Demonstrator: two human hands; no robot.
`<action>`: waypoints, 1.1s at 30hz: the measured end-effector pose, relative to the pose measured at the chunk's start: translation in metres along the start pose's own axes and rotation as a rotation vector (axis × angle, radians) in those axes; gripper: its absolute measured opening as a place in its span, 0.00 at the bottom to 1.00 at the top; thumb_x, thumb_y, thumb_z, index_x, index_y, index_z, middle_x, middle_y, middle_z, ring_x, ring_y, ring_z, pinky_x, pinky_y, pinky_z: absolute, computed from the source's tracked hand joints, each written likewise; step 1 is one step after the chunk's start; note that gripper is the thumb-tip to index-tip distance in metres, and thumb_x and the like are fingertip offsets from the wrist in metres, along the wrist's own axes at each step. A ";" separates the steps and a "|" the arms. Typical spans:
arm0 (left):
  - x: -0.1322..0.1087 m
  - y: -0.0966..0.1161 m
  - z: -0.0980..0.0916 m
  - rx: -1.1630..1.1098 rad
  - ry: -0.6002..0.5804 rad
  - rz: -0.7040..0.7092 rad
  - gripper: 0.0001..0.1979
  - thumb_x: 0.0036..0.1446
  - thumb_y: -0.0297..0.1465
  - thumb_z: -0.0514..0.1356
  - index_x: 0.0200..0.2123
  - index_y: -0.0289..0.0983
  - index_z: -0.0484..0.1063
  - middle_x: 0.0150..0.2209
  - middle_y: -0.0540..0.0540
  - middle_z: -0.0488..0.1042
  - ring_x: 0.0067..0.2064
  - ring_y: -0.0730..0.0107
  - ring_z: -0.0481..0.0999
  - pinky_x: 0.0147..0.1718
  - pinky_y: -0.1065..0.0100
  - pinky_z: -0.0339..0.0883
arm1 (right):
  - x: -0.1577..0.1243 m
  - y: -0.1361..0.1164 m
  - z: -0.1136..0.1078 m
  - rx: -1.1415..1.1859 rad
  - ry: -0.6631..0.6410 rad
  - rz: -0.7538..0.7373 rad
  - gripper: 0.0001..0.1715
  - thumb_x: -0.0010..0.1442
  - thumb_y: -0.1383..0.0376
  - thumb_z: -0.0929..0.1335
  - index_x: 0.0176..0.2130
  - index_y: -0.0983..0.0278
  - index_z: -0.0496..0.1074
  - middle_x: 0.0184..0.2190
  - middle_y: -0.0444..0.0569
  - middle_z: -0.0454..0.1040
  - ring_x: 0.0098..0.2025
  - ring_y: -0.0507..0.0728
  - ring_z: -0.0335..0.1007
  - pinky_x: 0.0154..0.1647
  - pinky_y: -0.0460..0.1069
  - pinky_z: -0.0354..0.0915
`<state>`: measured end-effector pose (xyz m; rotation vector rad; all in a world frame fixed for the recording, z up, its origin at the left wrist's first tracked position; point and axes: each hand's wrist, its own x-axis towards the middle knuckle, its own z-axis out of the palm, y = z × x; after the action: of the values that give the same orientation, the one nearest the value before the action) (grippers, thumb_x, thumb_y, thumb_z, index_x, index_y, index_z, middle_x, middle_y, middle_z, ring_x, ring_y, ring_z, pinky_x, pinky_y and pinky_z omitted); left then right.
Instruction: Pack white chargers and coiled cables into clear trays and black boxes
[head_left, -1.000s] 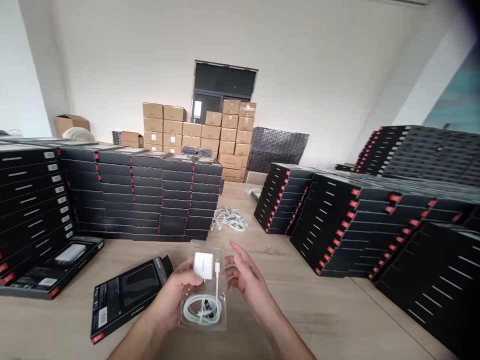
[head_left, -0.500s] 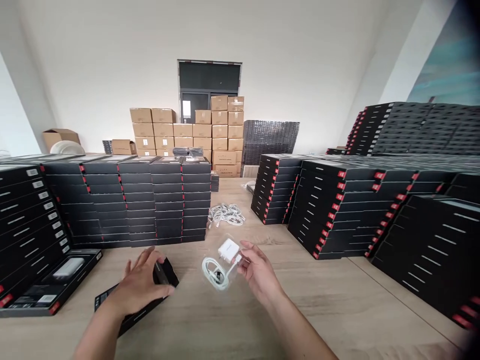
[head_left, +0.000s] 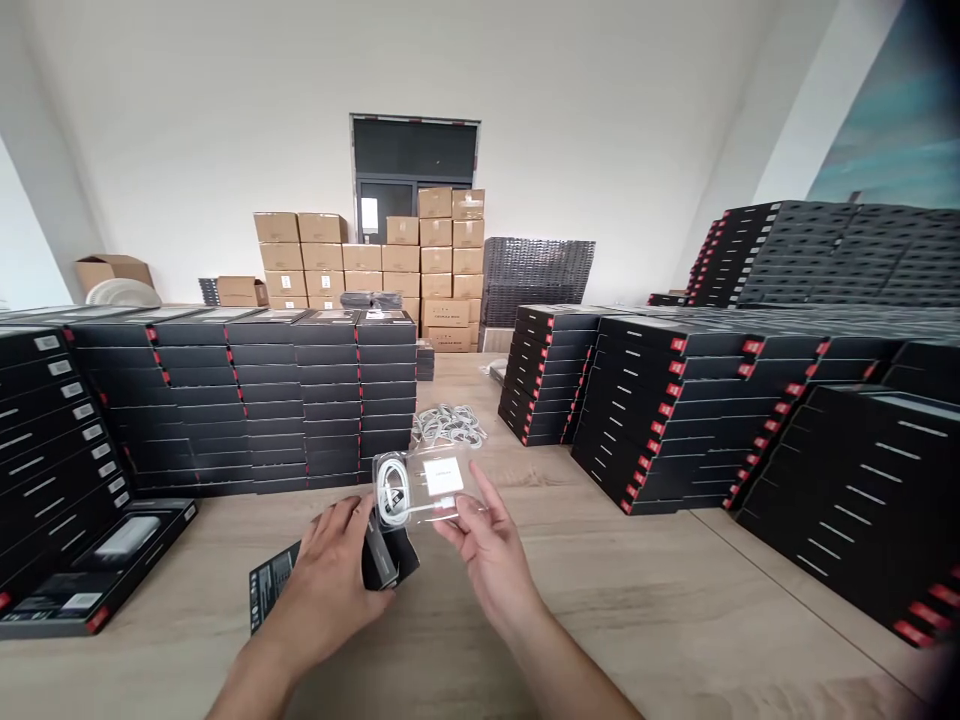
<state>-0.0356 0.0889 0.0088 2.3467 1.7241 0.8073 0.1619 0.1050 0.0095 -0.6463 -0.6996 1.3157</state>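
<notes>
My right hand (head_left: 487, 555) holds a clear plastic tray (head_left: 420, 487) by its lower edge; the tray carries a white charger block and a coiled white cable. My left hand (head_left: 330, 580) grips the open end of a flat black box sleeve (head_left: 381, 560), lifted off the wooden table (head_left: 637, 600). The tray hovers just above and behind the sleeve's open end, lying sideways.
Tall stacks of black boxes (head_left: 300, 400) with red tabs stand left, right (head_left: 675, 410) and far right. An open box with a white device (head_left: 112, 550) lies at the left. Loose white cables (head_left: 448, 425) lie further back. Cardboard cartons (head_left: 375, 260) are stacked by the far wall.
My left hand has taken hold of the black sleeve and pulled it right, toward the middle. My right hand has turned the tray sideways and brought it over the sleeve's end.
</notes>
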 end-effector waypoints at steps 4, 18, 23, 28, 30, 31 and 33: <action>0.004 -0.006 0.000 0.067 0.165 0.020 0.44 0.45 0.33 0.63 0.66 0.41 0.49 0.58 0.40 0.64 0.59 0.49 0.62 0.58 0.50 0.52 | 0.001 0.003 -0.003 -0.124 0.016 -0.026 0.41 0.51 0.60 0.76 0.61 0.55 0.63 0.31 0.38 0.72 0.32 0.52 0.75 0.40 0.51 0.75; -0.001 0.006 -0.018 -0.310 0.000 0.097 0.46 0.44 0.29 0.64 0.66 0.47 0.47 0.63 0.45 0.58 0.64 0.52 0.56 0.62 0.54 0.51 | 0.007 -0.032 -0.012 -0.164 -0.286 0.283 0.22 0.56 0.54 0.69 0.46 0.63 0.75 0.27 0.47 0.77 0.30 0.54 0.74 0.21 0.43 0.67; -0.004 0.019 -0.021 -0.380 -0.110 0.132 0.48 0.42 0.27 0.65 0.65 0.49 0.49 0.63 0.44 0.58 0.64 0.48 0.56 0.62 0.51 0.51 | -0.002 -0.025 -0.016 -0.406 -0.468 0.376 0.18 0.49 0.63 0.75 0.41 0.63 0.75 0.28 0.45 0.76 0.26 0.51 0.72 0.19 0.41 0.63; -0.006 0.038 -0.003 -0.533 0.079 0.103 0.49 0.43 0.27 0.66 0.66 0.48 0.46 0.65 0.41 0.54 0.66 0.47 0.53 0.63 0.47 0.48 | -0.006 -0.036 -0.006 -0.440 -0.410 0.206 0.20 0.50 0.60 0.75 0.43 0.61 0.75 0.31 0.46 0.76 0.28 0.54 0.71 0.25 0.47 0.69; -0.008 0.047 0.008 -0.657 0.156 0.066 0.53 0.42 0.27 0.68 0.66 0.47 0.41 0.67 0.41 0.49 0.67 0.48 0.49 0.64 0.47 0.45 | -0.002 -0.041 -0.004 -0.432 -0.301 0.040 0.20 0.52 0.55 0.73 0.44 0.59 0.75 0.30 0.45 0.75 0.26 0.53 0.67 0.24 0.46 0.67; -0.009 0.051 0.014 -0.730 0.157 0.056 0.54 0.43 0.27 0.68 0.67 0.47 0.38 0.68 0.41 0.47 0.68 0.49 0.48 0.65 0.48 0.45 | 0.001 -0.042 -0.005 -0.423 -0.242 -0.042 0.19 0.53 0.54 0.73 0.43 0.59 0.76 0.30 0.44 0.75 0.26 0.52 0.66 0.23 0.46 0.66; -0.011 0.057 0.023 -0.864 0.120 0.051 0.54 0.46 0.28 0.66 0.67 0.47 0.33 0.69 0.42 0.45 0.69 0.52 0.47 0.65 0.50 0.45 | 0.006 -0.044 -0.007 -0.432 -0.146 -0.164 0.17 0.53 0.52 0.73 0.38 0.60 0.77 0.31 0.45 0.75 0.28 0.52 0.65 0.25 0.45 0.64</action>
<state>0.0214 0.0639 0.0079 1.7606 1.0121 1.3710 0.1958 0.1048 0.0389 -0.8233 -1.1494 1.0732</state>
